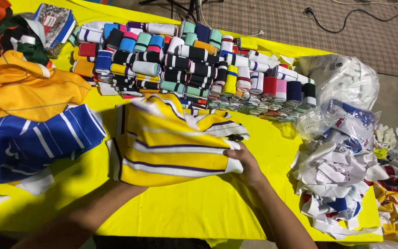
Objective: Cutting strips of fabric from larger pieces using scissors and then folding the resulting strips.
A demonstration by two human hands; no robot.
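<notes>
Two hands work one stack of yellow striped fabric pieces (176, 147), which sits mid-table, just in front of the person. Right hand (245, 163) is at the stack's right edge, fingers curled over it, thumb side pressing the top piece w/ a loose grip on the edge. Left hand is hidden under/behind the stack's lower left; only the forearm (84, 216) shows, so can't tell if it's open or closed.

Surface: table covered w/ a bright yellow cloth (185, 212). Behind the stack, rows of folded rib-knit bands (194, 69) in black/white, teal, blue, red, yellow, packed tight side by side. Left of the stack, touching or nearly so, a blue fabric w/ white stripes (28, 143); above that an orange-yellow garment (24, 87), then a green one (10, 39) at the far corner. Right side: clear plastic bags (342, 83) and a heap of white collar strips (337, 180), some w/ blue or red trim.

Room: checked carpet (277, 23) beyond the table, a black cable (346, 20) lying on it.
</notes>
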